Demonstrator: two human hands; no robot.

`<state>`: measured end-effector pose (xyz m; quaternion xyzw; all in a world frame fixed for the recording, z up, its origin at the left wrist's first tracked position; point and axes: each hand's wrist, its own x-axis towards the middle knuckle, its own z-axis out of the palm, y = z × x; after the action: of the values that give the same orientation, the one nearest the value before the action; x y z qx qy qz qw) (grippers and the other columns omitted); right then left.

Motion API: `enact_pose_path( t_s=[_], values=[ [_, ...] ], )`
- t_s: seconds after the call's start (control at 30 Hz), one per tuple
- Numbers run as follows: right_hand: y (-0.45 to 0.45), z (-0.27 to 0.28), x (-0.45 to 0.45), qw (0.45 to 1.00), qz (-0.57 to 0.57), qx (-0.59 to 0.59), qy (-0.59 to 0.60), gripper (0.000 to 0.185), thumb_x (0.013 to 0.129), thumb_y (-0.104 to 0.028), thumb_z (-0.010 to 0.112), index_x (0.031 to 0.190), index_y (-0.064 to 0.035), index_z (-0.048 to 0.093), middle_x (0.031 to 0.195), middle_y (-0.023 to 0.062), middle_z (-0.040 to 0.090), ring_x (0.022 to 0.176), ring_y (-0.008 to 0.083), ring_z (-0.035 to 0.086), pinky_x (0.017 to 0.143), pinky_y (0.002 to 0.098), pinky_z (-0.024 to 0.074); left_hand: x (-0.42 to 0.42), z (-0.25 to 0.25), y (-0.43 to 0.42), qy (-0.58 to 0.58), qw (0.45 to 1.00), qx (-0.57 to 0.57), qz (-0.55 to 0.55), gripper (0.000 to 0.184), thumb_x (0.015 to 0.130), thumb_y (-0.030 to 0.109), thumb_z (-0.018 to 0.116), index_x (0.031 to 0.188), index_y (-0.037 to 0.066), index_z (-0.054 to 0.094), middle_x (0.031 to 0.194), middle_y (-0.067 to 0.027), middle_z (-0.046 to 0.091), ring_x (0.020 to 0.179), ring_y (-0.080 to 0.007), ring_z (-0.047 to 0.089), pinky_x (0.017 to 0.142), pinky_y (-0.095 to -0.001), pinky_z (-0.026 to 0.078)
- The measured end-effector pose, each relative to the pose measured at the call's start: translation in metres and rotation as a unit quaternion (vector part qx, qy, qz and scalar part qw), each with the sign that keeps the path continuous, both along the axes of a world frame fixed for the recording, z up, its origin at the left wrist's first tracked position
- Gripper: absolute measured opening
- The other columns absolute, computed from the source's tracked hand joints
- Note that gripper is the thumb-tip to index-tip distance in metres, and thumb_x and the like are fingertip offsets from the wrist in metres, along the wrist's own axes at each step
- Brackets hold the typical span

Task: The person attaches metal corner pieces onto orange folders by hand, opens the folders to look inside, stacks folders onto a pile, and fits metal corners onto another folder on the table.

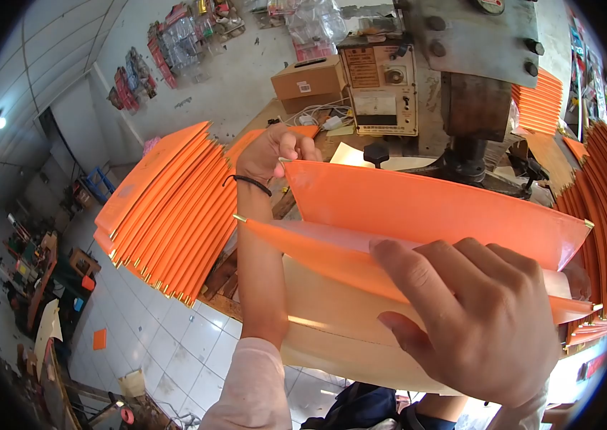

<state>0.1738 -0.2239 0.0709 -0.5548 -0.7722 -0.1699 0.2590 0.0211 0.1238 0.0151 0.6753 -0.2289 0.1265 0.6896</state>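
An orange hanging file folder with metal-tipped corners is spread in a V in front of me, its fold toward the right. My left hand, fingers curled, pinches the upper left corner of the folder's back panel. A dark band circles that wrist. My right hand is over the front panel, palm down. Its index finger reaches to the panel's top edge and its thumb stands apart; the other fingers bend away out of sight. Below the folder is a cream-coloured sheet.
Stacks of orange folders flank me: a left stack and a right stack. A press machine stands ahead, beside a control box and a cardboard box. White tiles cover the floor.
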Motion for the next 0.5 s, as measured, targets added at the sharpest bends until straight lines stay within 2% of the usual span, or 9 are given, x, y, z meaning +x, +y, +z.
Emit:
enact_pose_path(
  t_s=[0.27,0.37,0.5],
  values=[
    [0.006,0.0,0.002,1.0,0.005,0.011,-0.017,0.047,0.068,-0.022,0.071,0.108,-0.0048,0.055,0.072,0.0059,0.054,0.061,0.0249,0.054,0.054,0.0368,0.0427,-0.004,0.009,-0.01,-0.025,0.999,0.019,0.013,0.031,0.062,0.013,0.082,0.091,0.014,0.072,0.094,-0.0124,0.067,0.093,-0.0292,0.062,0.074,-0.0379,0.051],
    [0.007,-0.001,0.005,1.0,0.009,0.011,-0.015,0.046,0.069,-0.023,0.07,0.109,-0.0049,0.054,0.074,0.0063,0.055,0.063,0.0258,0.055,0.055,0.0373,0.0429,-0.009,0.007,-0.008,-0.049,0.998,-0.014,0.033,0.015,0.07,0.008,0.077,0.083,0.013,0.071,0.097,-0.0147,0.066,0.09,-0.0357,0.061,0.074,-0.044,0.053],
    [0.01,0.0,0.011,1.0,-0.003,-0.006,-0.009,0.046,0.068,-0.018,0.071,0.109,-0.0053,0.053,0.076,0.0067,0.056,0.067,0.028,0.056,0.057,0.0382,0.0436,-0.011,0.008,0.003,-0.044,0.998,0.04,0.031,0.014,0.072,0.007,0.077,0.082,0.015,0.071,0.097,-0.0118,0.066,0.089,-0.0337,0.061,0.073,-0.0413,0.053]
  ],
)
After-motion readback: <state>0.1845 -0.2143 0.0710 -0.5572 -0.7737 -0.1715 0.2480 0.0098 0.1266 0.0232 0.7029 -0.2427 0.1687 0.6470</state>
